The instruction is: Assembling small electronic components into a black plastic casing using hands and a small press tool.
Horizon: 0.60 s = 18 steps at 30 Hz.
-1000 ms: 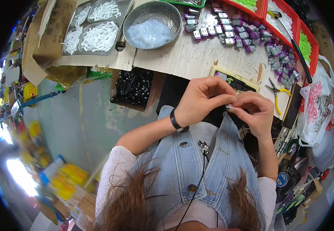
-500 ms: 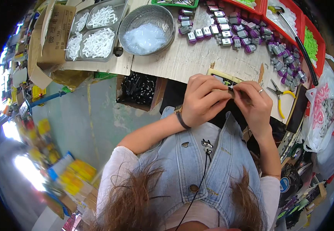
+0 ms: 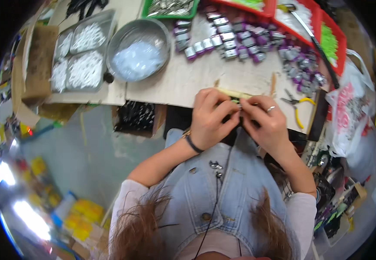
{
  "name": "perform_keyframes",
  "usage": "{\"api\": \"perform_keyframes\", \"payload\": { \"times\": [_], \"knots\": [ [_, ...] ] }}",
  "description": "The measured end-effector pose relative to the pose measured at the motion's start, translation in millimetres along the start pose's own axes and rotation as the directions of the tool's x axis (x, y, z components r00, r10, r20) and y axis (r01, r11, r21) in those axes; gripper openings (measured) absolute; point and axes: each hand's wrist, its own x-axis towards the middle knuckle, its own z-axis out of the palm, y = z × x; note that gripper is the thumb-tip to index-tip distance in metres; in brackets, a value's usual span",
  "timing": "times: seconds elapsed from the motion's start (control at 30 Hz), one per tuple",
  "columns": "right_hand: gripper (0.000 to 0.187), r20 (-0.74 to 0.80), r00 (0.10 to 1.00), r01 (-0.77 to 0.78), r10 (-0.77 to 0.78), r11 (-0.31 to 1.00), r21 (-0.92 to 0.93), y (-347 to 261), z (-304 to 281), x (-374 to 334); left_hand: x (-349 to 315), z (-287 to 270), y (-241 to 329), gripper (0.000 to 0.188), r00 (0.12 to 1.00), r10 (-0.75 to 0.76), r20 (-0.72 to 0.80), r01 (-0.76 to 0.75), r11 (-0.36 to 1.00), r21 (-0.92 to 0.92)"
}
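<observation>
A pale wooden desk (image 3: 183, 80) carries the lot; at its far left lies a grey compartmented metal tray (image 3: 82, 52) filled with small white pieces; just right of it stands a round metal bowl (image 3: 139, 48) of translucent white bits; farther right, small purple-and-silver parts (image 3: 244, 39) lie scattered in loose rows across the board, running toward the right edge; along the far edge sit a green tray (image 3: 170, 8) of metal pieces and red trays (image 3: 322, 26) with green and white contents; near the right edge lie yellow-handled pliers (image 3: 298, 108); a flat yellowish block (image 3: 233, 93) rests at the near edge.
</observation>
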Motion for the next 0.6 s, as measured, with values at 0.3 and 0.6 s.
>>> {"api": "perform_keyframes", "payload": {
  "times": [0.3, 0.6],
  "knots": [
    [0.024, -0.386, 0.864, -0.482, 0.325, 0.757, -0.442, 243.7, -207.3, 55.8, 5.8, -2.9, 5.4, 0.021, 0.999, 0.05, -0.002, -0.05, 0.998, -0.028],
    [0.028, -0.336, 0.866, -0.499, 0.371, 0.695, -0.518, 256.9, -167.1, 77.4, -6.5, -32.6, 48.6, 0.018, 0.995, -0.103, -0.017, 0.096, 0.963, -0.253]
  ]
}}
